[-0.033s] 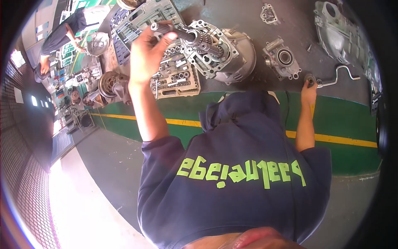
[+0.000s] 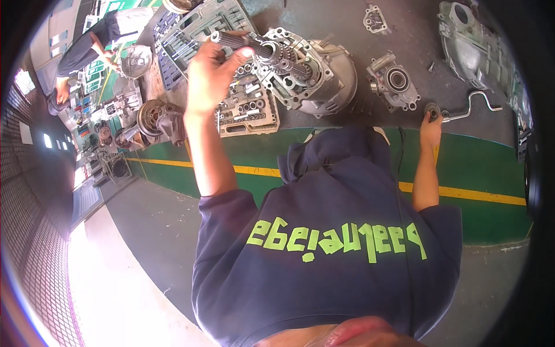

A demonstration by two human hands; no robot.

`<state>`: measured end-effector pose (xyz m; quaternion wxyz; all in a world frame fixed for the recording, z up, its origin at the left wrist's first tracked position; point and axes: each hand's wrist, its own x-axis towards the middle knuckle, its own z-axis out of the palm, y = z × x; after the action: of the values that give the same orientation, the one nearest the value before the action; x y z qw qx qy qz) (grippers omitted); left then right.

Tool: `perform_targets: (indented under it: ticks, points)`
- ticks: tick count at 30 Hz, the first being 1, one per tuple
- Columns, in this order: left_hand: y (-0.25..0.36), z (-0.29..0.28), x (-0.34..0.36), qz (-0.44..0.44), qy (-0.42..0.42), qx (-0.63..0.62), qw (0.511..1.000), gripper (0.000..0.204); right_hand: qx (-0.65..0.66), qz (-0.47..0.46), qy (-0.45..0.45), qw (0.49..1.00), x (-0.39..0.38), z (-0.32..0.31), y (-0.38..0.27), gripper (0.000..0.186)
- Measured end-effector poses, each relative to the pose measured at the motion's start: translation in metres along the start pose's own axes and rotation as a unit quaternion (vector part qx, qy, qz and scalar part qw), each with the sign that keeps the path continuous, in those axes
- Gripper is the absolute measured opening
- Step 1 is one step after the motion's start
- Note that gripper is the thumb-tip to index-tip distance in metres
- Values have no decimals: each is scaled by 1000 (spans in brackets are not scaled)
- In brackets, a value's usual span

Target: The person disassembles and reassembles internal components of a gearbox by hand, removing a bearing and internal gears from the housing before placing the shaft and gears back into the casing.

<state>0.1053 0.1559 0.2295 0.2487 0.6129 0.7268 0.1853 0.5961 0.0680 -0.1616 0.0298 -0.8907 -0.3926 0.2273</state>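
Observation:
Closed around a splined shaft (image 2: 236,41) is my left hand (image 2: 211,78), its thumb along the near side. The shaft slants out of an opened gearbox housing (image 2: 324,87) in which several gears (image 2: 283,58) show. At the bench edge on the right, my right hand (image 2: 429,132) grips a small round dark metal part (image 2: 432,111); its exact kind is unclear. Right beside that part lies a bent speed-wrench handle (image 2: 475,108), its end close to my fingers. Left of the housing, an open socket set case (image 2: 251,118) lies partly behind my left hand.
A cover with a round bearing (image 2: 396,80) and a small metal plate (image 2: 374,19) lie right of the gearbox. A large casing (image 2: 474,43) stands far right. Left are a brown drum-like part (image 2: 153,118) and a silver bell-shaped housing (image 2: 136,61), where another person's arm (image 2: 104,53) reaches.
My left hand has shifted very slightly to the right along the shaft. My right hand and the parts on the bench look unchanged.

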Motion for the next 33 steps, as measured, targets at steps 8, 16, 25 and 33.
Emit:
perform_targets:
  ticks: [8,16,25,33]
  points:
    - [-39,61,-6,52,-14,-22,998,65,-35,-5,-5,999,10,1,-6,57]
    - [-45,75,-12,54,56,-39,996,64,-16,-8,25,1000,10,17,0,55]
    - [-61,85,-10,21,37,-242,969,45,245,-38,148,957,-27,10,20,57]
    - [-48,86,-13,-27,53,-362,930,31,480,-134,111,860,-88,-106,-67,36]
